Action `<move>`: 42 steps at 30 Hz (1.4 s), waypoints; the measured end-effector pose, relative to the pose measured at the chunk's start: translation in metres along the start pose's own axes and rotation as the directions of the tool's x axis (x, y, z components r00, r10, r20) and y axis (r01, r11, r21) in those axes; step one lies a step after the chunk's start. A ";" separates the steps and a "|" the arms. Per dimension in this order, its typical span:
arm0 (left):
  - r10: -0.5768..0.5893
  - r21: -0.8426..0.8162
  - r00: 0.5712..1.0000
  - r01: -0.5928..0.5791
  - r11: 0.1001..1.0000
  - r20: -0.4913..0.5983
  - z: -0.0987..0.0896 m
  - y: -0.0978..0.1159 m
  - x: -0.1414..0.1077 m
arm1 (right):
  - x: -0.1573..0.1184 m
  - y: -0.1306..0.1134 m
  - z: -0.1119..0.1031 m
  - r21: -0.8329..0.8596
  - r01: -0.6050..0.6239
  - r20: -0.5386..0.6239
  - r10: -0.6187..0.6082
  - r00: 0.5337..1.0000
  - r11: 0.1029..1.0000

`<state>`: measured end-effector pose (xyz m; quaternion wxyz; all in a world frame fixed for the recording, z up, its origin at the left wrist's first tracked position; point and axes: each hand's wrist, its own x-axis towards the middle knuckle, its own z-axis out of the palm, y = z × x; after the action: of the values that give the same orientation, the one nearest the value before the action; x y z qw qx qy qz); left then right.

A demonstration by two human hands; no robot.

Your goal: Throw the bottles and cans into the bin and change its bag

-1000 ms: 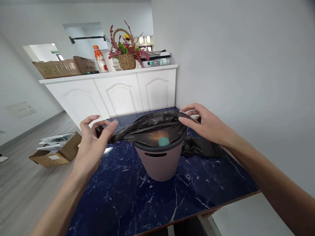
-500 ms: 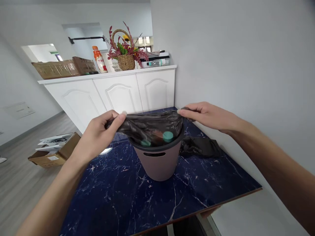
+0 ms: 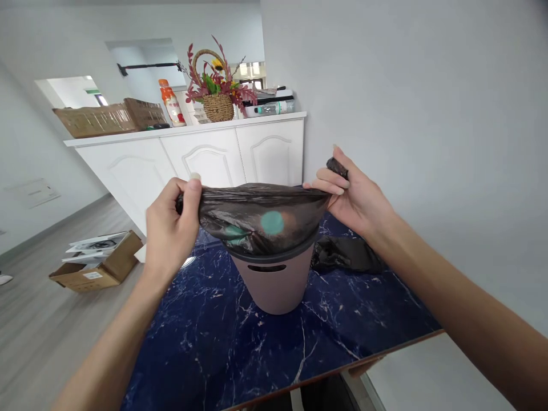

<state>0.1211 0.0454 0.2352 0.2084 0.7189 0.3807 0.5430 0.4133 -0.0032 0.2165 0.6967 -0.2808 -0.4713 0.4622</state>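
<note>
A thin black garbage bag (image 3: 240,214) is stretched taut above a mauve trash can (image 3: 276,291) with a dark rim. My left hand (image 3: 173,220) is closed on the bag's left edge, thumb on top. On the other side my right hand (image 3: 349,191) grips the opposite edge, a bunched bit of plastic poking up between thumb and fingers. Through the film show round green shapes (image 3: 272,222) and something reddish, too blurred to name. The lower part of the bag sits inside the can.
The can stands on a blue marble-patterned tabletop (image 3: 192,337). Folded black plastic (image 3: 349,255) lies right of it, near the wall. Behind, a white cabinet (image 3: 209,151) carries a flower basket (image 3: 218,108), an orange-capped bottle (image 3: 172,104) and cardboard boxes. An open carton (image 3: 92,274) is on the floor.
Both hands have risen and spread slightly, pulling the bag's edge higher and tighter across the can. My right hand has turned, with plastic now bunched between its fingers.
</note>
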 end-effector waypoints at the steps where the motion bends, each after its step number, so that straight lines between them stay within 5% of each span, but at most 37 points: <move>1: 0.075 0.188 0.997 -0.070 0.980 -0.022 -0.003 0.003 -0.002 | 0.000 -0.001 0.002 0.010 0.001 -0.012 -0.001 1.000 1.000; 4: 0.133 0.441 0.990 -0.141 0.887 0.048 -0.012 0.013 -0.004 | 0.002 -0.004 0.009 0.056 0.028 -0.013 -0.027 1.000 0.998; 8: 0.061 0.352 0.962 -0.156 0.923 0.266 -0.020 0.030 0.001 | 0.003 -0.007 0.019 0.056 0.026 0.086 -0.031 0.996 0.998; 11: 0.108 0.304 0.918 -0.235 0.923 0.381 -0.017 0.046 0.005 | 0.000 -0.010 0.033 -0.148 0.029 0.174 -0.003 0.985 0.989; 14: 0.198 0.299 0.866 -0.361 0.883 0.460 -0.006 0.065 0.003 | -0.005 -0.011 0.050 -0.432 0.154 0.375 0.021 0.927 0.889; 18: 0.295 0.211 0.788 -0.466 0.859 0.540 0.011 0.081 0.000 | -0.006 -0.003 0.068 -0.563 0.392 0.551 -0.024 0.834 0.728; 23: 0.362 -0.087 0.846 -0.358 0.930 0.391 0.017 0.055 0.009 | -0.004 0.007 0.061 -0.625 0.352 0.399 -0.102 0.911 0.697; 28: 0.079 -0.086 0.778 -0.031 0.996 0.623 0.020 0.023 0.015 | -0.004 0.001 0.053 -0.511 0.344 0.464 -0.084 0.882 0.788; 33: 0.001 -0.048 0.694 0.048 0.998 0.720 0.027 0.025 0.013 | -0.006 -0.006 0.055 -0.522 0.306 0.378 -0.105 0.920 0.796; 38: 0.031 -0.031 0.782 -0.015 0.999 0.623 0.033 0.033 0.009 | -0.004 -0.004 0.053 -0.557 0.388 0.419 -0.154 0.895 0.734; 42: 0.023 0.009 0.809 -0.035 0.999 0.588 0.039 0.035 0.003 | -0.004 -0.003 0.051 -0.556 0.374 0.383 -0.170 0.908 0.743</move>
<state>0.1690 0.0306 0.2496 0.3008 0.8591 0.2918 0.2937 0.3674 -0.0099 0.2377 0.5443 -0.3447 -0.7348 0.2121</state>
